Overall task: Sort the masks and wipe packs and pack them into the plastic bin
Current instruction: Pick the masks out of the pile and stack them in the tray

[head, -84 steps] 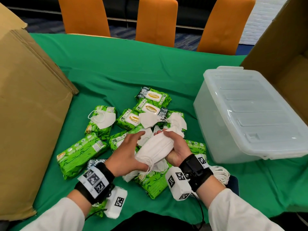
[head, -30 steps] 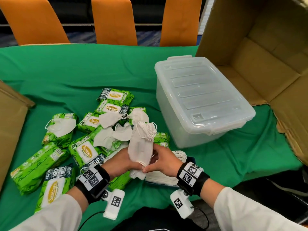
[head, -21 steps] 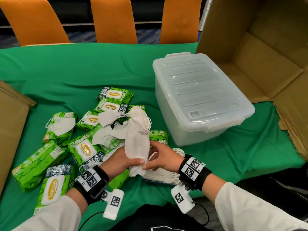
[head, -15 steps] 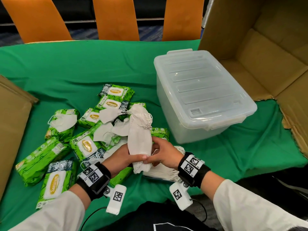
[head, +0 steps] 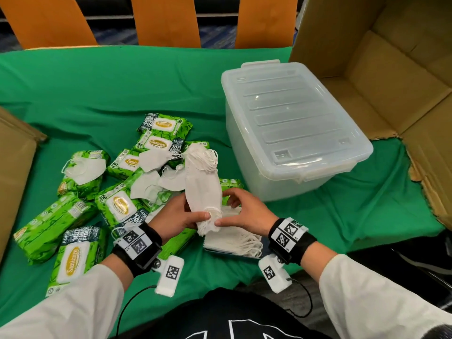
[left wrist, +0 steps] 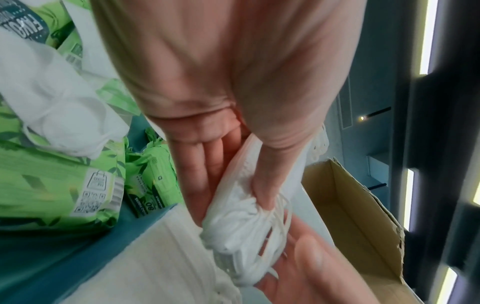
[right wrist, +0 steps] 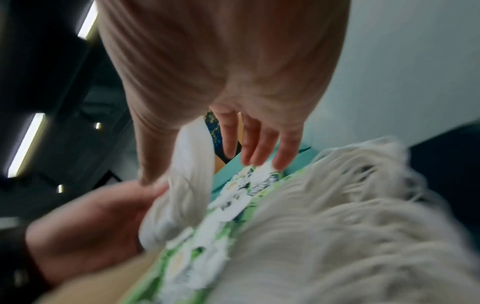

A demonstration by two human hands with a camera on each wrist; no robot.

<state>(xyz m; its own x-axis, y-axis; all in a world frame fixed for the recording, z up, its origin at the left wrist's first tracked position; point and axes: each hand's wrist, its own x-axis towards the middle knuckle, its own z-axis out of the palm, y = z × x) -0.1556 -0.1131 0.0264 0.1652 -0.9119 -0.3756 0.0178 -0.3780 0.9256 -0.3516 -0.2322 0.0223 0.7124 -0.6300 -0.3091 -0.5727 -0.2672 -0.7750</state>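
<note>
A thick bundle of white masks (head: 201, 187) (left wrist: 239, 232) (right wrist: 187, 195) stands upright over the near table edge, ear loops bunched at its top. My left hand (head: 195, 216) (left wrist: 233, 174) grips its lower end, thumb in front and fingers behind. My right hand (head: 227, 209) (right wrist: 233, 154) is beside it: the thumb touches the lower end and the fingers stay loose and apart from it. A flat mask stack (head: 232, 238) (right wrist: 350, 226) lies under the hands. Green wipe packs (head: 73, 255) and loose masks (head: 85, 167) lie scattered to the left. The clear plastic bin (head: 293, 128) stands to the right, lid on.
An open cardboard box (head: 391, 69) lies on its side behind and right of the bin. Another cardboard box (head: 14, 167) stands at the left edge. Orange chairs (head: 166, 20) line the far side of the green cloth (head: 122, 81).
The mask bundle, earlier lying across both hands, now stands upright between them. Over the last second the hands barely shift and my view has turned toward the bin.
</note>
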